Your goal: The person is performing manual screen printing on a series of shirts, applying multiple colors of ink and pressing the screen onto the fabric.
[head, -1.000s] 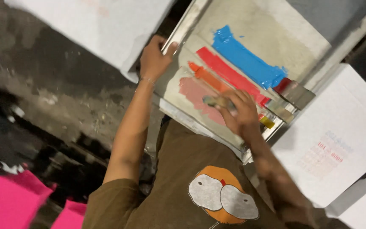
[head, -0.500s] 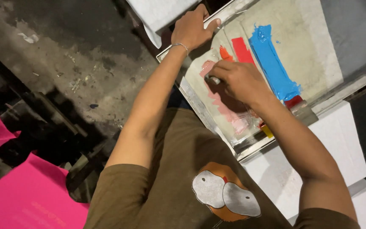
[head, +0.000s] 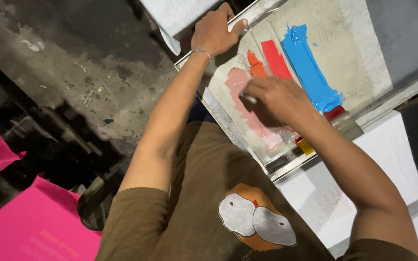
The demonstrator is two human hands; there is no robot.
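Note:
A metal-framed printing screen (head: 228, 126) lies tilted in front of me, with stripes of blue ink (head: 308, 67), red ink (head: 275, 58), orange ink (head: 256, 65) and smeared pink ink (head: 247, 113) on its mesh. My left hand (head: 216, 31), a thin bracelet on its wrist, grips the frame's far corner. Over the pink stripe, my right hand (head: 279, 96) is closed on a small pale tool (head: 249, 99) whose tip touches the ink. Most of the tool is hidden by my fingers.
A grey squeegee (head: 347, 126) with red and yellow ink rests at the frame's near edge. White fabric (head: 180, 14) hangs beyond the far corner, a white sheet (head: 393, 159) lies under the frame, and pink fabric (head: 39, 222) lies at lower left on the stained floor (head: 73, 63).
My right hand has slid with the tool along the pink stripe, away from the squeegee end. My left hand has kept its hold on the frame. The view has swung.

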